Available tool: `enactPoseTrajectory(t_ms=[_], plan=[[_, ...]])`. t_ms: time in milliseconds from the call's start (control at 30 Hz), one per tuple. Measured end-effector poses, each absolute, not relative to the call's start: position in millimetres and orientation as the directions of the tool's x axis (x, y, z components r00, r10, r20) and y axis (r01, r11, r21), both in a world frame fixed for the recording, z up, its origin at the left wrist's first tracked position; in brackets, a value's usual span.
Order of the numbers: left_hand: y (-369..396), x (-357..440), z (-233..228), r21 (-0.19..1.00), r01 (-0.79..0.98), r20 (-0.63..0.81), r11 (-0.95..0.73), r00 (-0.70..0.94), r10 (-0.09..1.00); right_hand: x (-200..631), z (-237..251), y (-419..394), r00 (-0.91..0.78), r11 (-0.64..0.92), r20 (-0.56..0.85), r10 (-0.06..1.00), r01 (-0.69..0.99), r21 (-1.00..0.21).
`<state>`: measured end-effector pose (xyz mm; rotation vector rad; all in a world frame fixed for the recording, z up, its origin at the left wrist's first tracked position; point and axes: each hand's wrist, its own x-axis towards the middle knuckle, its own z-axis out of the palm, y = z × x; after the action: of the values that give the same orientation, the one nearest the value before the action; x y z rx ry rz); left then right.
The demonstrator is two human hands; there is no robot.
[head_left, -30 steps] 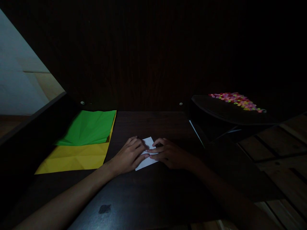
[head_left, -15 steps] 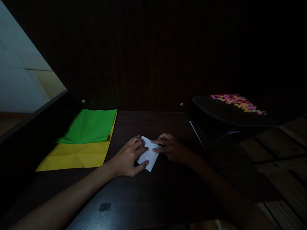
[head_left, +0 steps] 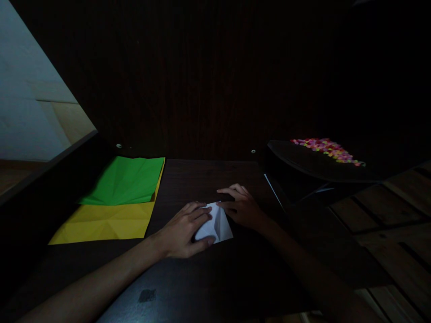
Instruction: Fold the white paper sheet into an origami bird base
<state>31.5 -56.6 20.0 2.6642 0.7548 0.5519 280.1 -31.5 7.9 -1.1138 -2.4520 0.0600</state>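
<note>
A small folded sheet of white paper [head_left: 220,226] lies on the dark wooden surface, with creases and a shaded fold down its middle. My left hand [head_left: 185,229] is over its left side, holding it with the fingers along the upper left and the thumb at the lower edge; the hand hides part of the sheet. On the upper right, my right hand [head_left: 242,206] has its fingers stretched out and apart. Its thumb touches the paper's top corner, while the forefinger reaches past it over the wood.
A green paper sheet [head_left: 126,179] overlaps a yellow one [head_left: 104,222] to the left; both are creased. At the right is a dark object [head_left: 289,161] with pink, red and yellow decoration [head_left: 330,150]. A dark upright panel [head_left: 202,80] rises at the back.
The white paper has turned, and a shaded fold now shows. My right hand's fingers have lifted off its middle and spread at its top corner. My left hand stays on it.
</note>
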Motion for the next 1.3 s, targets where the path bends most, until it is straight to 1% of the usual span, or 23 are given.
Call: enactPoseTrajectory(t_ms=[100, 200, 433, 633, 867, 1067, 1200, 1300], plan=[[-59.2, 33.5, 20.9, 0.395, 0.411, 0.271, -0.822, 0.802, 0.532, 278.6, 6.1, -30.5, -0.506, 0.632, 0.413, 0.758, 0.726, -0.27], [-61.1, 35.6, 19.7, 0.394, 0.405, 0.264, -0.825, 0.811, 0.523, 276.2, 4.9, -30.0, -0.487, 0.625, 0.422, 0.765, 0.719, -0.303], [-60.2, 36.7, 15.4, 0.36, 0.458, 0.262, -0.813, 0.787, 0.559, 273.6, 6.4, -32.9, -0.534, 0.651, 0.374, 0.758, 0.651, -0.391], [-59.2, 37.5, 9.8, 0.299, 0.547, 0.263, -0.782, 0.741, 0.618, 268.7, 6.7, -36.7, -0.498, 0.606, 0.346, 0.795, 0.643, -0.469], [-59.2, 39.6, 7.7, 0.241, 0.587, 0.299, -0.773, 0.713, 0.634, 261.1, 5.4, -40.3, -0.451, 0.539, 0.295, 0.842, 0.696, -0.475], [-54.8, 43.6, 7.5, 0.171, 0.726, 0.32, -0.666, 0.599, 0.734, 249.5, -1.2, -50.4, -0.398, 0.501, 0.305, 0.865, 0.713, -0.49], [-51.3, 42.1, 9.3, 0.188, 0.706, 0.349, -0.682, 0.601, 0.719, 243.2, -4.2, -54.3, -0.366, 0.487, 0.335, 0.868, 0.758, -0.433], [-49.9, 40.7, 8.0, 0.213, 0.694, 0.343, -0.688, 0.606, 0.718, 241.9, -4.9, -53.2, -0.354, 0.472, 0.336, 0.873, 0.788, -0.395]])
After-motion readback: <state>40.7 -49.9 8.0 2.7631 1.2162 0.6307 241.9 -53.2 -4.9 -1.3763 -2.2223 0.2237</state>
